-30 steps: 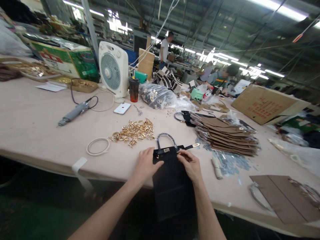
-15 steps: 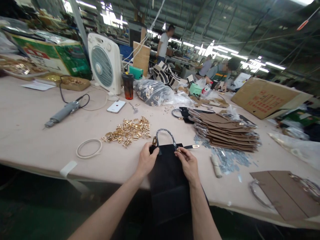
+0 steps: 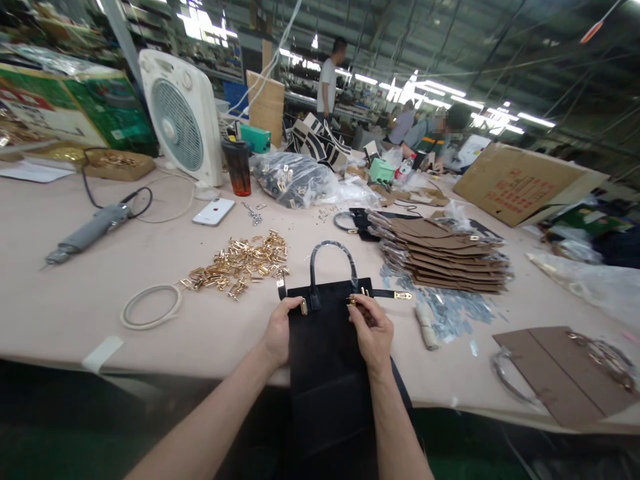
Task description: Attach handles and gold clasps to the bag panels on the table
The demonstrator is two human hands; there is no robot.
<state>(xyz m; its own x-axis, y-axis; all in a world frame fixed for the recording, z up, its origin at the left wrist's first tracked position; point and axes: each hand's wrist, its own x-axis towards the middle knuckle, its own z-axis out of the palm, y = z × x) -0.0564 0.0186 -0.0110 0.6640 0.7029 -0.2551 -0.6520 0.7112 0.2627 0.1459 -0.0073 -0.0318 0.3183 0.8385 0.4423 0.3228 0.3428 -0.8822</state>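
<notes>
A black handbag [image 3: 327,360] hangs over the table's front edge, its plastic-wrapped handle [image 3: 333,245] standing up at the top. My left hand [image 3: 281,330] grips the bag's upper left edge, thumb in front beside a small gold fitting [image 3: 303,307]. My right hand [image 3: 371,327] pinches a small gold piece [image 3: 352,301] against the bag's upper right front. From the bag's right side a black strap [image 3: 383,293] with a gold plate sticks out; another gold-tipped strap [image 3: 281,283] rises at the left. Loose gold fittings [image 3: 245,261] lie heaped beyond my left hand.
A tape roll [image 3: 151,307], an electric screwdriver [image 3: 87,233] and a phone [image 3: 213,212] lie to the left. Behind stand a fan [image 3: 181,120] and a tumbler [image 3: 237,167]. Stacked brown bag pieces [image 3: 445,257] and a brown bag [image 3: 565,373] are at right. People work farther back.
The view has shifted a little. My left hand has moved from the strap and handle base to the bag's left edge, and the top lies flatter. My right hand still pinches the gold piece.
</notes>
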